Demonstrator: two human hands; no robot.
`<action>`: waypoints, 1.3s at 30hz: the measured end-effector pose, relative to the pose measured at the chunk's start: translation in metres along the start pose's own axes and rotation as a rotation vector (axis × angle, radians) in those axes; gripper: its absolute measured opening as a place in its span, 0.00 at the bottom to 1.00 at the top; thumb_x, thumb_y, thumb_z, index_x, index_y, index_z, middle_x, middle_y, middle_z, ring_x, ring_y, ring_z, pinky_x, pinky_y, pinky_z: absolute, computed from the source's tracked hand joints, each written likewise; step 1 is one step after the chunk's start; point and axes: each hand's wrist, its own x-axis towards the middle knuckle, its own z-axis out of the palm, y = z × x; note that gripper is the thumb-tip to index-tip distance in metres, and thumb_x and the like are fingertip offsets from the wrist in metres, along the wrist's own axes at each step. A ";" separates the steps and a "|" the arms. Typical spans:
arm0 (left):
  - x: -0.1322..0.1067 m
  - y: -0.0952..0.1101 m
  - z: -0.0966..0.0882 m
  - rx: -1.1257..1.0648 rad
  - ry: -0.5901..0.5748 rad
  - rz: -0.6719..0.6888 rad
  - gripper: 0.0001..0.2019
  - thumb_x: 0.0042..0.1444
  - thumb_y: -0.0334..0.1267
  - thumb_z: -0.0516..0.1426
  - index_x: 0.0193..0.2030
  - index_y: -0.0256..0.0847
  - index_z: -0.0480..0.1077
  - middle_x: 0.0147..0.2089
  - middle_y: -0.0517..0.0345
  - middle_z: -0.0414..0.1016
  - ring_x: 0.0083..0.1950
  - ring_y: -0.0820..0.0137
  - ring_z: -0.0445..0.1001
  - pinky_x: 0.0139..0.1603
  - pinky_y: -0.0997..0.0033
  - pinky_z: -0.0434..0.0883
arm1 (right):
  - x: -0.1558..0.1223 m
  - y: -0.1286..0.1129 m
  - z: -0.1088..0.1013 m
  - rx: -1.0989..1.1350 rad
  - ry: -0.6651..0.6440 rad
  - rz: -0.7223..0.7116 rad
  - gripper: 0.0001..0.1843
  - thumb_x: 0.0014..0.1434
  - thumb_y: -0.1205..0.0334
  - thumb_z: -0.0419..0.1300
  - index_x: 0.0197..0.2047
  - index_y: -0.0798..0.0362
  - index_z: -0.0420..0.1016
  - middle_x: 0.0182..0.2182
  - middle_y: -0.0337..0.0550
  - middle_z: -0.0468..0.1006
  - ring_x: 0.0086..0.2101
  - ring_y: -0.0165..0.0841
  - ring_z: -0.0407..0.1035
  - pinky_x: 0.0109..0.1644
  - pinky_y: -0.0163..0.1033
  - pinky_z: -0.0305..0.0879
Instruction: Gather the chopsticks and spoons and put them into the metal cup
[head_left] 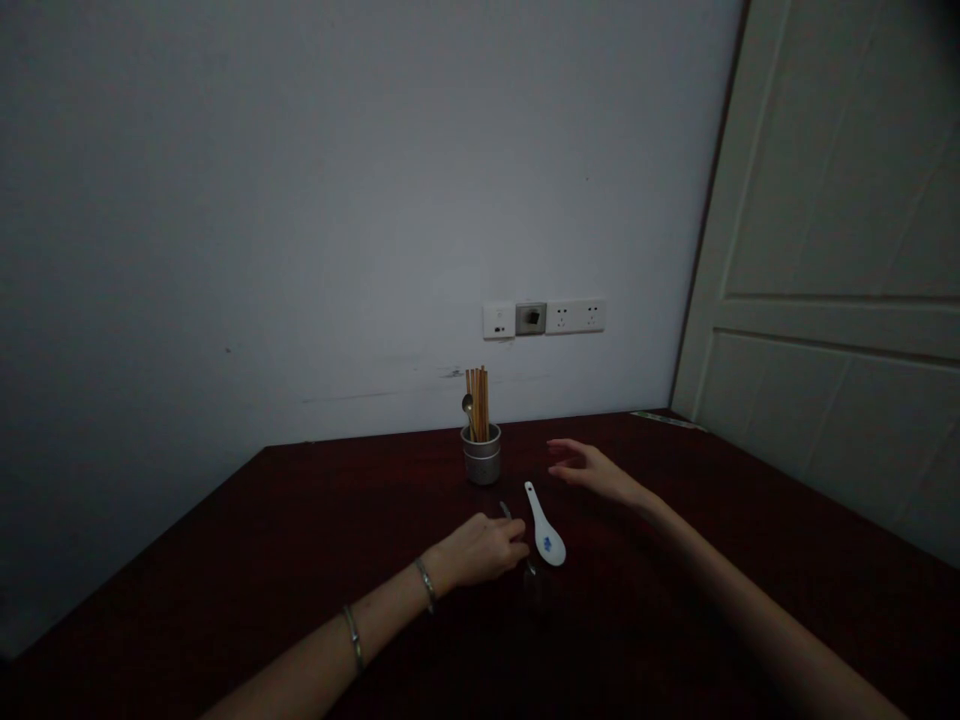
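Note:
My left hand (pixel 487 548) is closed on a slim metal utensil (pixel 505 510) low over the dark red table. Its thin handle shows beyond my fingers, while the other end below them is too dark to name. Just right of those fingers lies a white soup spoon (pixel 546 540) with a blue mark in its bowl, its handle pointing away from me. My right hand (pixel 589 470) is open and empty, right of the spoon's handle, with thumb and fingers apart. A grey metal cup (pixel 482 462) stands beyond both hands, holding several wooden chopsticks (pixel 480 405) and a small metal spoon (pixel 468 404).
The dark red table (pixel 337 500) reaches back to a pale wall (pixel 337 220). Sockets and switches (pixel 574 316) are set in the wall above the cup. A panelled door (pixel 840 240) rises on the right. Near the back right corner lies a flat strip (pixel 664 418).

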 end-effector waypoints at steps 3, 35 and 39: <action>-0.003 -0.002 -0.005 -0.077 0.033 -0.044 0.07 0.56 0.35 0.50 0.36 0.38 0.69 0.37 0.56 0.68 0.33 0.73 0.69 0.26 0.78 0.63 | -0.003 -0.010 0.000 0.037 -0.003 -0.005 0.28 0.47 0.58 0.62 0.52 0.53 0.63 0.51 0.54 0.66 0.40 0.34 0.68 0.37 0.39 0.68; 0.028 -0.047 -0.023 -1.372 0.781 -0.876 0.13 0.41 0.42 0.61 0.29 0.32 0.71 0.20 0.61 0.68 0.17 0.81 0.58 0.17 0.80 0.55 | 0.048 -0.117 0.035 -0.255 0.145 -0.510 0.13 0.52 0.54 0.56 0.29 0.54 0.75 0.29 0.43 0.76 0.32 0.32 0.69 0.38 0.36 0.64; 0.023 -0.061 -0.026 -1.190 0.898 -0.823 0.16 0.42 0.43 0.61 0.36 0.34 0.72 0.29 0.56 0.71 0.26 0.77 0.64 0.26 0.77 0.62 | 0.063 -0.122 0.025 -0.274 0.183 -0.526 0.13 0.53 0.54 0.56 0.29 0.54 0.75 0.28 0.42 0.76 0.31 0.31 0.68 0.38 0.37 0.64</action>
